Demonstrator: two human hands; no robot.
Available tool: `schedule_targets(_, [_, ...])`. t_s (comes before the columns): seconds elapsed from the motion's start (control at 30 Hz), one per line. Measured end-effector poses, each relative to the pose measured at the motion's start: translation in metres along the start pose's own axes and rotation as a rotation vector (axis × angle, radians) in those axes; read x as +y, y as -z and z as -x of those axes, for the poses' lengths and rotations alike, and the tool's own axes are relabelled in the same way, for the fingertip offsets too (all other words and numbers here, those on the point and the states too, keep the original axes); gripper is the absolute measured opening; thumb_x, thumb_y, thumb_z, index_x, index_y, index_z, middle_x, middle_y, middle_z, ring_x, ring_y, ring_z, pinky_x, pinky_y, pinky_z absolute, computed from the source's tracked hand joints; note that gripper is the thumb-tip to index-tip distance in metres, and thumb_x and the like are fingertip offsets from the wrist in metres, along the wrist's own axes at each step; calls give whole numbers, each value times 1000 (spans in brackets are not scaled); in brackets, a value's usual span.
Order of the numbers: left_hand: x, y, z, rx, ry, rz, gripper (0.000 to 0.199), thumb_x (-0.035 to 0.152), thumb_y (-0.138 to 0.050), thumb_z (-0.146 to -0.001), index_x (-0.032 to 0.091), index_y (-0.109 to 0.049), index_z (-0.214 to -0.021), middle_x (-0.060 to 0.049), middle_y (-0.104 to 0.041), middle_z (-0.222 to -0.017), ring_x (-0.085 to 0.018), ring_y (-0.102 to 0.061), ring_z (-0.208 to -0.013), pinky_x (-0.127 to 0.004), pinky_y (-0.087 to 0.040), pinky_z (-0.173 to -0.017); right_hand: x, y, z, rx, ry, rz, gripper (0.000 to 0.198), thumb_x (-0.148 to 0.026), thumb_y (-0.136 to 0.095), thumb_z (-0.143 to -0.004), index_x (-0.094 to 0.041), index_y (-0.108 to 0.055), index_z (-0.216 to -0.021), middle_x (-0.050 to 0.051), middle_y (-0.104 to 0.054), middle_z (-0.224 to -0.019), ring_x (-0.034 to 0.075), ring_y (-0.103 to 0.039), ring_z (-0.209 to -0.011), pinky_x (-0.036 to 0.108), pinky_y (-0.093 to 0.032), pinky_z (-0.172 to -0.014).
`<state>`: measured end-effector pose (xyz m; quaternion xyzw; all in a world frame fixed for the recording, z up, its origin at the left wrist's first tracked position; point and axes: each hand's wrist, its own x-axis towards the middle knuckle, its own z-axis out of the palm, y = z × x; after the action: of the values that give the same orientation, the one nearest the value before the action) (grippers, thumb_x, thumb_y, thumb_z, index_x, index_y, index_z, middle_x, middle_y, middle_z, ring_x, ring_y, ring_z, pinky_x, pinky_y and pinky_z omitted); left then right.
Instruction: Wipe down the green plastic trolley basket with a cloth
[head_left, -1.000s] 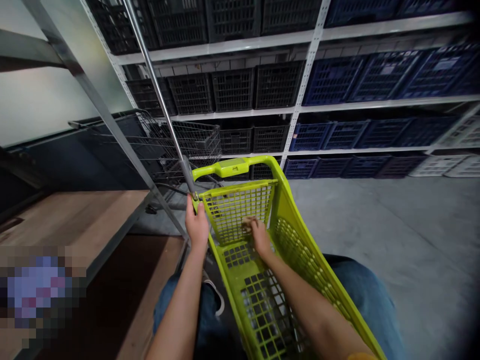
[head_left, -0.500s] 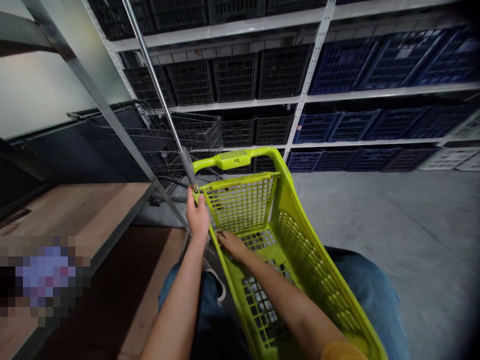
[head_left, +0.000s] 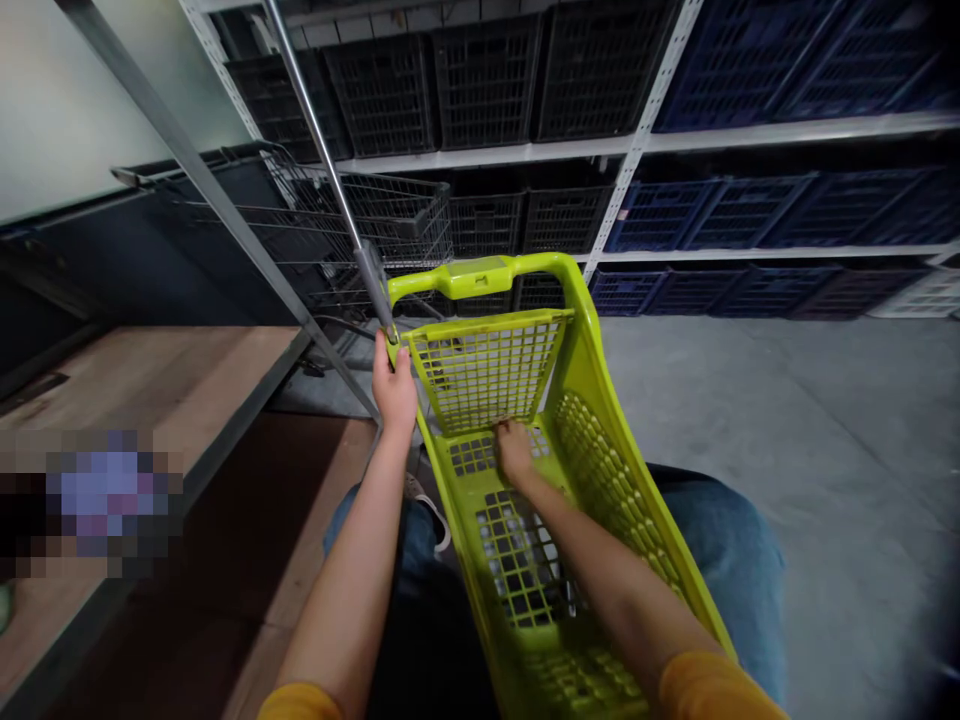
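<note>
A lime-green plastic shopping basket (head_left: 600,340) with a moulded handle and lattice walls stands tilted between my knees. My left hand (head_left: 395,390) is wrapped around its left rim, thumb on the inner side, just below the grey base of a metal pole (head_left: 322,150) at that corner. Inside the basket, my right hand (head_left: 513,448) is at the foot of the lattice panel (head_left: 491,370), by the slotted floor. Its fingers are curled and their tips hidden, so anything between them cannot be made out.
A wooden-topped bench (head_left: 202,365) with a metal frame is on the left, bearing a blurred-out item (head_left: 109,490). A wire shopping cart (head_left: 397,215) stands behind the basket. Shelves hold black crates (head_left: 487,85) and blue crates (head_left: 780,205). Grey floor (head_left: 825,430) extends rightward.
My right hand has moved from the basket's left wall rightward and forward to the lattice panel's foot. The left hand keeps its hold on the rim. The view has tipped downward.
</note>
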<state>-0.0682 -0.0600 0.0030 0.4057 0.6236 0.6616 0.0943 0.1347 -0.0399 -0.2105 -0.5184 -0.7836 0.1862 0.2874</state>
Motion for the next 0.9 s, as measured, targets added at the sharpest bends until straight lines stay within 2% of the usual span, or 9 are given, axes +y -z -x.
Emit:
schedule_targets(0.13, [-2,1,0,-13,0,-5,58,40,-53,-93,19,-42,-146,-6,-42,-152,-16,-40,-140,-22,-28,-115,-59,-35,-1,-281,110,-114,52,3,-44,-74,-17,-60,-118,11,-63,-120,20,-53,-108,35,-39,-99])
schedule_targets(0.2, [-2,1,-1,-14,4,-4,58,40,-52,-93,19,-41,-146,-6,-42,-153,-16,-39,-140,-23,-28,-115,-78,-46,-2,-330,98,-270,52,4,-46,-71,-17,-60,-117,9,-62,-122,19,-53,-111,35,-40,-100])
schedule_targets(0.3, [-3,0,-1,-16,16,-1,55,37,-50,-94,20,-41,-146,-5,-41,-153,-15,-39,-140,-24,-29,-115,-89,-55,-3,-306,-130,-626,35,-2,-54,-69,-17,-66,-98,6,-67,-111,20,-56,-107,36,-43,-99])
schedule_targets(0.4, [-4,-1,-1,-5,34,2,51,35,-44,-97,22,-42,-145,-4,-41,-153,-15,-39,-140,-26,-29,-116,-91,-54,-5,-337,-392,-919,10,-11,-61,-68,-19,-63,-73,2,-68,-80,19,-61,-83,36,-50,-85])
schedule_targets(0.47, [-5,-1,-1,9,37,21,49,35,-42,-97,22,-43,-145,-4,-42,-152,-14,-40,-140,-26,-29,-116,-98,-46,-11,-367,-454,-981,3,-17,-63,-68,-18,-61,-71,0,-65,-68,17,-60,-69,35,-52,-74])
schedule_targets(0.6, [-6,-1,0,18,45,49,49,36,-43,-97,23,-44,-144,-2,-43,-152,-14,-40,-140,-26,-30,-116,-136,-6,-48,-279,-382,-1228,24,-29,-65,-71,-17,-66,-92,2,-70,-82,16,-63,-75,29,-51,-77])
schedule_targets(0.73, [-7,-2,0,2,74,109,51,40,-45,-97,24,-43,-145,-1,-45,-151,-15,-42,-138,-28,-32,-115,-179,34,-89,-65,-71,-1316,35,-34,-65,-76,-21,-65,-108,2,-70,-104,16,-62,-93,28,-48,-88])
schedule_targets(0.8, [-10,-2,0,2,77,140,51,42,-46,-96,26,-44,-144,-1,-44,-151,-16,-42,-138,-28,-32,-115,-179,34,-91,-4,14,-1198,33,-32,-63,-78,-21,-65,-108,3,-69,-108,17,-61,-100,30,-46,-94])
schedule_targets(0.9, [-16,-2,0,11,59,155,50,45,-46,-96,30,-45,-143,1,-42,-153,-16,-38,-141,-28,-30,-117,-149,7,-65,-35,-64,-997,22,-25,-61,-75,-20,-68,-95,4,-69,-105,20,-60,-103,33,-43,-98])
